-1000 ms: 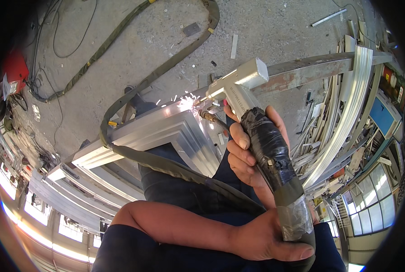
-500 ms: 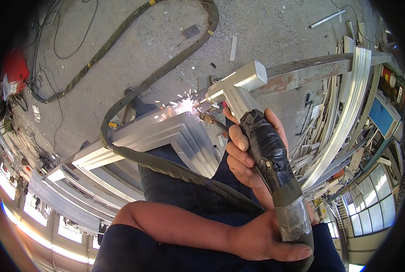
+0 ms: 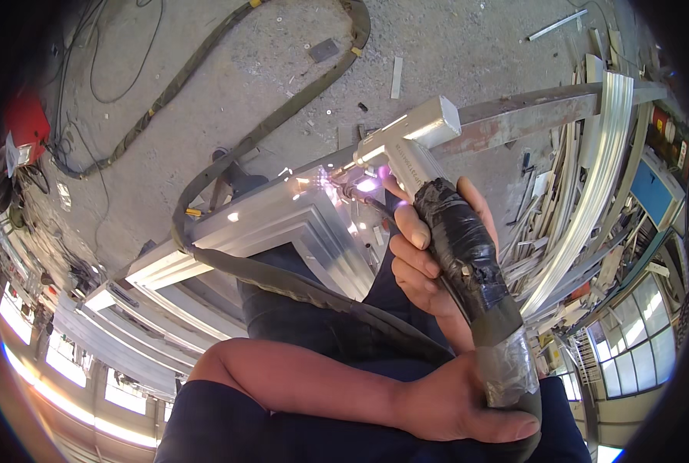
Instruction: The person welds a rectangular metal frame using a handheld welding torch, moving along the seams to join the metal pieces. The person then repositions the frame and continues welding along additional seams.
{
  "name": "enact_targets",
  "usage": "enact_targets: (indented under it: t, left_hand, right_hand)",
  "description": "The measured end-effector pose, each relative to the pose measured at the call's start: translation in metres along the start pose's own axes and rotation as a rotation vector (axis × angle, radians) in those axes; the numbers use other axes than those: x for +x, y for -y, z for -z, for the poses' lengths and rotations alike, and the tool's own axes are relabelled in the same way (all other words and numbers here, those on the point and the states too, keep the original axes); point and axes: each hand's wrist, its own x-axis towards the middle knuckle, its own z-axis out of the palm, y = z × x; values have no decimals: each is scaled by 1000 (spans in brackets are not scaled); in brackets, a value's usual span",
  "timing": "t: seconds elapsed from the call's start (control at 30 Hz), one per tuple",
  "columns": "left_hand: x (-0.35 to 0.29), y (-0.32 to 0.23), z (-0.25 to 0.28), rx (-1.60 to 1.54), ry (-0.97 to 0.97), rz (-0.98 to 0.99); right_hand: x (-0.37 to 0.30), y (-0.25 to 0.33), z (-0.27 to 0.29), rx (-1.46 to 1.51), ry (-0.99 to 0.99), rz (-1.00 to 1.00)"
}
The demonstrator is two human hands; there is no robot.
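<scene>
My right hand [image 3: 414, 266] is wrapped round the black-taped handle of a silver handheld welding gun [image 3: 414, 158]. Lower down, my left hand [image 3: 448, 405] grips the gun's sleeved cable end, just below a band of clear tape. The gun's nozzle points left at the outer corner of a mitred aluminium frame [image 3: 325, 239]. Bright purple-white light and a few sparks show at that corner, partly hiding the seam. A thin wire-feed tube [image 3: 371, 201] reaches the same spot from below the gun. The frame lies over my legs.
A thick green sleeved hose [image 3: 283, 279] crosses the frame and my lap, then loops over the concrete floor [image 3: 229, 85]. A rusty steel beam [image 3: 529, 116] runs behind the gun. Long aluminium profiles [image 3: 591, 185] lie in a heap at right. A red machine [image 3: 26, 119] stands far left.
The gun and my right hand have shifted slightly right. The large spark burst at the frame's corner has shrunk to scattered glows, and a purple glow now shows nearer the gun.
</scene>
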Motion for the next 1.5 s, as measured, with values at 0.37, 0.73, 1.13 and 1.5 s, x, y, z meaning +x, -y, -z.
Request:
enact_targets:
  t: [0.37,0.73,1.13,1.5]
  left_hand:
    - [11,-13,5,-76,-57,81]
    - [35,-6,34,49,-74,71]
    - [41,-10,40,112,-191,187]
    - [39,-7,42,103,-216,170]
  right_hand:
    - [2,15,12,69,33,40]
    - [19,28,58,273,116,115]
    - [27,24,77,419,131,88]
    - [26,22,76,380,99,104]
